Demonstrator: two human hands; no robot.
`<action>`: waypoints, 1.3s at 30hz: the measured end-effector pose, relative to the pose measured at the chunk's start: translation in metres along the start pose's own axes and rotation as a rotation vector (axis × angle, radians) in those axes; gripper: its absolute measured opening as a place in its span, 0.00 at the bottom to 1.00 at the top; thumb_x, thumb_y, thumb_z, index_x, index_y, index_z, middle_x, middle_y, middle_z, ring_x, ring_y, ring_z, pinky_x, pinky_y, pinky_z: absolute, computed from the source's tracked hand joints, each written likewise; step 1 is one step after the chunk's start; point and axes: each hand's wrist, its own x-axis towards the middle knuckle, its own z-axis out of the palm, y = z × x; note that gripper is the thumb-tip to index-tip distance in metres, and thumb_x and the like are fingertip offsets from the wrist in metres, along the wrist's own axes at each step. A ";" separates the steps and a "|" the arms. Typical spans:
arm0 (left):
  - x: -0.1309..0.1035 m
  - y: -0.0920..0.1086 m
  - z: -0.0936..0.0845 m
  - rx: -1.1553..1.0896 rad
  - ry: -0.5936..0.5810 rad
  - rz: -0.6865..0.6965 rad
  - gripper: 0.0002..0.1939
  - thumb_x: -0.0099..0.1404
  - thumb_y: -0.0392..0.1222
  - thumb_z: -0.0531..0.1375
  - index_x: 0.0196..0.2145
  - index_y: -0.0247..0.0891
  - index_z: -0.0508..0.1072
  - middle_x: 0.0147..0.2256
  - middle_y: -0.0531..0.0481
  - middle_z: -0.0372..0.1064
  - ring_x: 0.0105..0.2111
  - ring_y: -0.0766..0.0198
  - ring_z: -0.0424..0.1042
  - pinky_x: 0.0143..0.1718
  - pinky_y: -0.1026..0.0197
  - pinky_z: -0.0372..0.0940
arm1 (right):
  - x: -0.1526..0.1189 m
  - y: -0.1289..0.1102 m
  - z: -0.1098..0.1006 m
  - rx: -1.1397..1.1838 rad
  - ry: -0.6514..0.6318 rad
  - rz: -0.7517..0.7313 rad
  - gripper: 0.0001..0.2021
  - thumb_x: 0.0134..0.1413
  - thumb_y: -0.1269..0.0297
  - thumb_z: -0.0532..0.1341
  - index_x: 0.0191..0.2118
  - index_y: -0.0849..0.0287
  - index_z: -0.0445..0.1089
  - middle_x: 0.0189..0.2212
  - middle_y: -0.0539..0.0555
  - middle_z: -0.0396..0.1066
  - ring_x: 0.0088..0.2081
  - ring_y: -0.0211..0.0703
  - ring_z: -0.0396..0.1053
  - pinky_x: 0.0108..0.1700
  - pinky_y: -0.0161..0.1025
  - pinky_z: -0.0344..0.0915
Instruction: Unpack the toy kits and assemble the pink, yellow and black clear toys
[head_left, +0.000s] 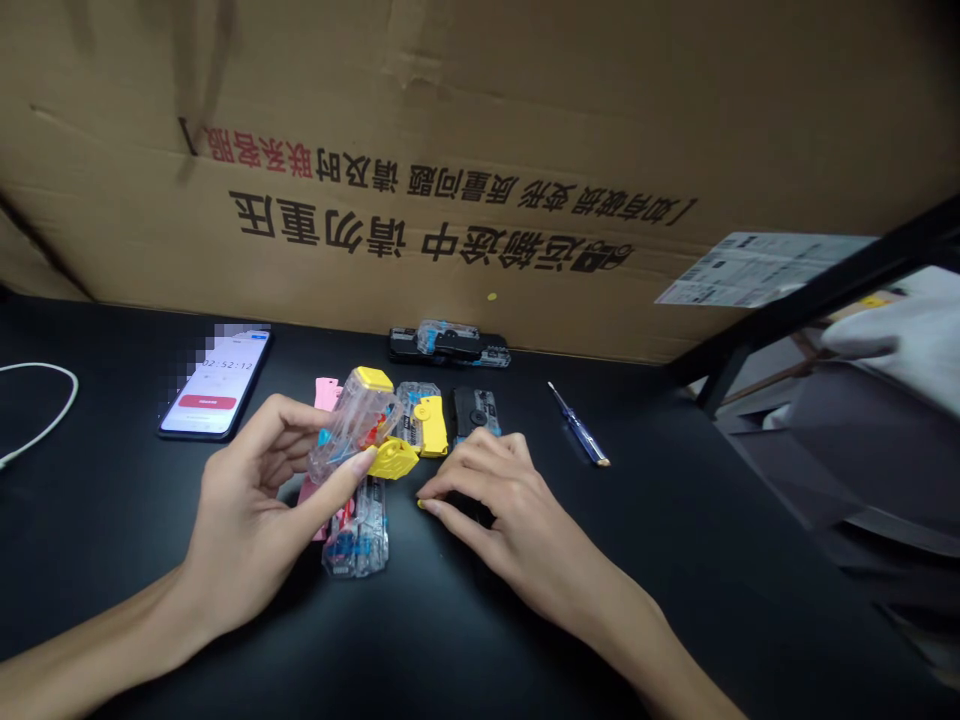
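My left hand (259,490) is closed around a clear plastic toy with yellow end parts (356,425), tilted above the table; red and blue bits show inside its shell. To the right, my right hand (499,500) pinches a tiny yellow piece (421,503) between thumb and forefinger. Beneath the held toy lies a clear toy with pink parts (367,535), partly covered. Behind the hands are a clear toy with a yellow part (429,425) and a clear-and-black one (475,410), the latter partly hidden by my right fingers.
More clear-and-black toys (450,345) lie by the upright cardboard (450,120) at the back. A blue screwdriver (581,428) rests on the black table (652,560) at right. A phone (217,390) showing a timer and a white cable (64,425) are at left.
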 end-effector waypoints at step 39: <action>0.002 0.004 -0.003 -0.306 -0.355 -0.193 0.15 0.71 0.34 0.75 0.52 0.50 0.86 0.43 0.54 0.89 0.43 0.64 0.89 0.35 0.78 0.77 | 0.000 -0.010 -0.002 0.488 0.279 0.069 0.06 0.77 0.66 0.68 0.47 0.50 0.85 0.41 0.49 0.84 0.43 0.47 0.75 0.53 0.50 0.65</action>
